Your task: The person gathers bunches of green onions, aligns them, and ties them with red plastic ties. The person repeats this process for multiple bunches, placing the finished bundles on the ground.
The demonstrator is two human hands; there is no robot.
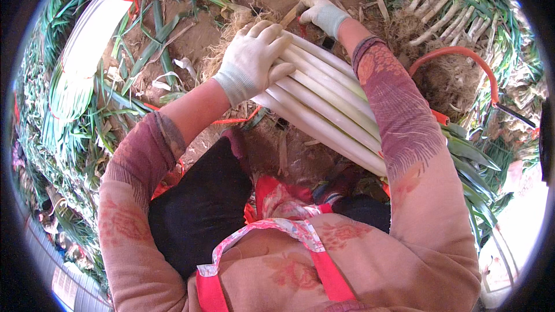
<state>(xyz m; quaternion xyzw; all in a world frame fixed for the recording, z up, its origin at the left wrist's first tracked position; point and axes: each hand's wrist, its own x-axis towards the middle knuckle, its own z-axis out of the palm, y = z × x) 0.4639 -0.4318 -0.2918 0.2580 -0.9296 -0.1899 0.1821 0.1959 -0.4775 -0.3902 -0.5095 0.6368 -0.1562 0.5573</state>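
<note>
A bundle of thick white leek or green onion stalks (pixel 327 99) lies slantwise before me, its roots at the upper left and green leaves (pixel 470 169) at the right beyond my right sleeve. My left hand (pixel 259 54), in a pale knit glove, rests on the root end of the stalks with its fingers over them. My right hand (pixel 323 14), gloved too, is just beyond the bundle's far side, fingers bent at a thin red strip (pixel 302 30); how firmly it holds the strip cannot be told. Part of the stalks is hidden under my right arm.
A tied bundle of white stalks (pixel 93 43) lies at the left on piled greens. More rooted stalks (pixel 455 17) are heaped at the upper right, near a curved orange-wrapped handle (pixel 470 51). Loose leaves (pixel 162 39) and red strips litter the soil.
</note>
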